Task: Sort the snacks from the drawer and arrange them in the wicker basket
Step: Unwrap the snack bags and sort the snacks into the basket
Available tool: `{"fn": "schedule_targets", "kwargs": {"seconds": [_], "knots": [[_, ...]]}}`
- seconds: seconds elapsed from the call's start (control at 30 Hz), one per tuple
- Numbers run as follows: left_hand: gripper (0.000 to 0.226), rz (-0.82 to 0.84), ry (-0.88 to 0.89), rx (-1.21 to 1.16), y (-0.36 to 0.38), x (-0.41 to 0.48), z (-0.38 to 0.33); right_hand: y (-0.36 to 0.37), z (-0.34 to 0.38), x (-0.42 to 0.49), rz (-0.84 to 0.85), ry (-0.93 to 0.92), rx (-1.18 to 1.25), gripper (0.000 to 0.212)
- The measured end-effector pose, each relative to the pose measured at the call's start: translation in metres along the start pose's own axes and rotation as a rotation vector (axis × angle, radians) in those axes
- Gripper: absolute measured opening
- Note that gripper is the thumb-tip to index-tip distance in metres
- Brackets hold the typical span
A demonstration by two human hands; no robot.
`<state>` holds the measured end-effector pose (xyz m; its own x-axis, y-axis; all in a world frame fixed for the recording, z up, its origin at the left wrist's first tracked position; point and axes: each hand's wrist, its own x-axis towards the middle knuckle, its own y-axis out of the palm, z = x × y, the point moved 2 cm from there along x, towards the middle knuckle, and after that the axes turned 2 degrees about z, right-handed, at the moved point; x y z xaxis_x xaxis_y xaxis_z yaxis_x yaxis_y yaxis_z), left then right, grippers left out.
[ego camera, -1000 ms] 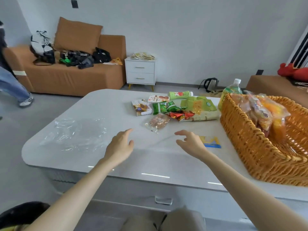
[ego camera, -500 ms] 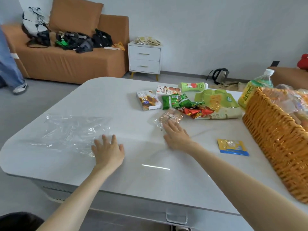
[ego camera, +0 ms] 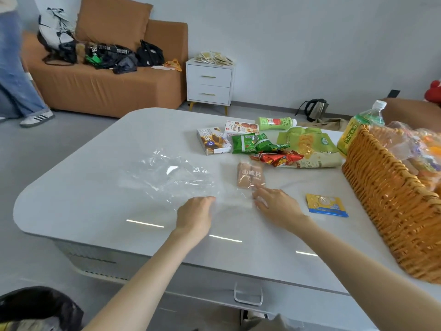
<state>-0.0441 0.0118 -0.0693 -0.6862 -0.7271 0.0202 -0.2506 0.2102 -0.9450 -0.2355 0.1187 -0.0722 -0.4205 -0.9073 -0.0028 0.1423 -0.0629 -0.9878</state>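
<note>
Because the brown snack pack [ego camera: 250, 175] is sealed in thin clear wrap, it looks light, soft and a little slippery on the glossy desk [ego camera: 95, 187], and its pressed slices would likely crack if squeezed hard across the middle. It lies flat near the middle of the desk, closer to the front edge than the other snacks. It sits just beside the clear plastic film [ego camera: 167, 173] and well apart from the wicker basket [ego camera: 386, 194] along the desk's right edge. The right grip [ego camera: 279, 206] rests with its fingers fairly straight and spread, their tips on the crinkled clear tail at the pack's near end, clamping nothing. The left grip [ego camera: 195, 216] sits on the film's near edge with its fingers bent down and hidden behind the back of the hand, so I cannot tell whether it pinches the film or only presses it. A sensible hold, I judge, is thumb above and fingers under the pack's long sides, or a pinch on the sealed tail, since so light a thing needs little force. The film is limp and likely to cling or drag. A yellow-and-blue sachet [ego camera: 325, 204] lies flat between the right grip and the basket, and a large green bag [ego camera: 307, 146] lies with other packets toward the far edge.
</note>
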Motion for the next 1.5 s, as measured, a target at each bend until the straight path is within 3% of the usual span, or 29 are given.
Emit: {"fn": "schedule_targets", "kwargs": {"seconds": [0.17, 0.3, 0.43, 0.5, 0.67, 0.77, 0.83, 0.93, 1.03, 1.17, 1.3, 1.4, 1.5], "knots": [[0.042, 0.049, 0.112, -0.182, 0.006, -0.002, -0.040, -0.016, -0.032, -0.038, -0.027, 0.077, -0.127, 0.032], [0.042, -0.118, 0.076, -0.117, 0.004, 0.016, -0.045, -0.036, -0.038, -0.043, -0.143, 0.167, -0.296, 0.034], [0.059, 0.133, -0.157, 0.025, 0.007, 0.036, -0.033, -0.024, -0.028, -0.026, -0.010, 0.085, -0.060, 0.047], [0.062, 0.230, -0.181, 0.062, 0.013, 0.043, -0.027, -0.012, -0.027, -0.018, 0.034, 0.097, -0.154, 0.051], [0.054, 0.213, -0.091, 0.082, 0.030, 0.058, -0.025, -0.023, -0.050, 0.006, -0.069, 0.295, -0.215, 0.040], [0.051, 0.186, -0.008, 0.043, 0.032, 0.070, -0.031, -0.040, -0.061, 0.027, -0.124, 0.312, -0.143, 0.034], [0.052, 0.155, 0.043, 0.028, 0.032, 0.080, -0.038, -0.049, -0.067, 0.047, -0.155, 0.275, -0.109, 0.052], [0.054, 0.062, 0.087, 0.025, 0.032, 0.098, -0.045, -0.049, -0.073, 0.081, -0.072, 0.225, -0.129, 0.087], [0.064, 0.061, 0.089, 0.042, 0.032, 0.115, -0.044, -0.037, -0.077, 0.112, -0.005, 0.204, -0.167, 0.101], [0.074, 0.201, 0.028, 0.084, 0.042, 0.125, -0.030, -0.019, -0.084, 0.134, -0.042, 0.181, -0.231, 0.076], [0.079, 0.117, 0.048, 0.079, 0.046, 0.120, -0.020, -0.019, -0.085, 0.128, -0.253, 0.038, -0.272, 0.051], [0.066, 0.080, 0.065, -0.025, 0.039, 0.112, -0.022, -0.030, -0.081, 0.119, -0.295, -0.005, -0.266, 0.042], [0.029, 0.004, 0.071, -0.122, 0.029, 0.098, -0.029, -0.038, -0.074, 0.102, -0.257, -0.011, -0.249, 0.036]]}}
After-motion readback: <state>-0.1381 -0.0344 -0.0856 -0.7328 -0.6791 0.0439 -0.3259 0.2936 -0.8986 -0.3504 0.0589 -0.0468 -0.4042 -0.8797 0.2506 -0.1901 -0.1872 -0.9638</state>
